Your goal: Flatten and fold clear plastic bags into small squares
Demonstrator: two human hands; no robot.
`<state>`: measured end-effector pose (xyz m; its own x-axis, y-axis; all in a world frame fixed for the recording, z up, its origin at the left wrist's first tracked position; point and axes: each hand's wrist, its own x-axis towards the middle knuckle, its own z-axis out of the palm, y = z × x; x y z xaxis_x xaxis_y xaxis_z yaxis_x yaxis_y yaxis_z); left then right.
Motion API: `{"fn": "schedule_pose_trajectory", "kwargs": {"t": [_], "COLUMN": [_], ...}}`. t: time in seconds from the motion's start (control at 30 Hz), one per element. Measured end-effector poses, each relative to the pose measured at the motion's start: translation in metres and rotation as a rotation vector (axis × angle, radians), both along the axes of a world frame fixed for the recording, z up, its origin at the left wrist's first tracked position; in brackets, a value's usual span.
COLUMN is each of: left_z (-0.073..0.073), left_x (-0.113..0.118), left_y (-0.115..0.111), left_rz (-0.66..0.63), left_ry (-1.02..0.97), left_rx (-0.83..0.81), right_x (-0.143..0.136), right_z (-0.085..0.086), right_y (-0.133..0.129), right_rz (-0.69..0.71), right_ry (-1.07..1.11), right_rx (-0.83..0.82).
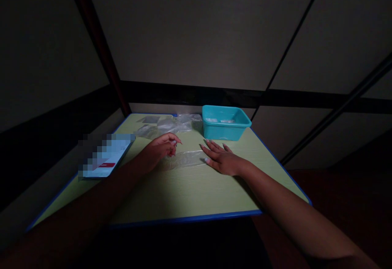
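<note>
A clear, flat plastic bag (186, 159) lies across the middle of the table between my two hands. My right hand (222, 159) rests palm down at the bag's right end, fingers spread and flat. Above the bag's left end is my left hand (161, 150), its fingers loosely bent and apart, with nothing visible held in them. Whether the left fingertips touch the plastic I cannot tell. More clear plastic bags (177, 124) lie loosely overlapped at the back of the table, beyond my left hand.
A turquoise plastic basket (226, 131) stands at the back right, with some pale, clear items inside. At the left edge lies a tablet-like device (105, 158) with a lit, partly blurred screen. The pale table (183, 199) has a blue rim; dark panelled walls stand behind it.
</note>
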<state>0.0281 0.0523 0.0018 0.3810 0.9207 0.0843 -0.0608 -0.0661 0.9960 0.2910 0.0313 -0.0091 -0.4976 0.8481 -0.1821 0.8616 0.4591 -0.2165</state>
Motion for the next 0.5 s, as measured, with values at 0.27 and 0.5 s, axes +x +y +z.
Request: {"fn": "schedule_pose_trajectory", "kwargs": {"t": [0.27,0.5], "left_z": [-0.0026,-0.0048], "left_x": [-0.0011,-0.0021], "left_y": [0.0017,0.0004], "left_rz": [0.021,0.037], "left_ry": [0.124,0.183], "left_rx": [0.141,0.257], "right_x": [0.0004,-0.0010], "right_z": [-0.0016,0.0003], "right_y": [0.0007,-0.0012], "right_rz": [-0.007,-0.006], "right_ry": [0.005,0.002], "right_rx": [0.006,0.013]}}
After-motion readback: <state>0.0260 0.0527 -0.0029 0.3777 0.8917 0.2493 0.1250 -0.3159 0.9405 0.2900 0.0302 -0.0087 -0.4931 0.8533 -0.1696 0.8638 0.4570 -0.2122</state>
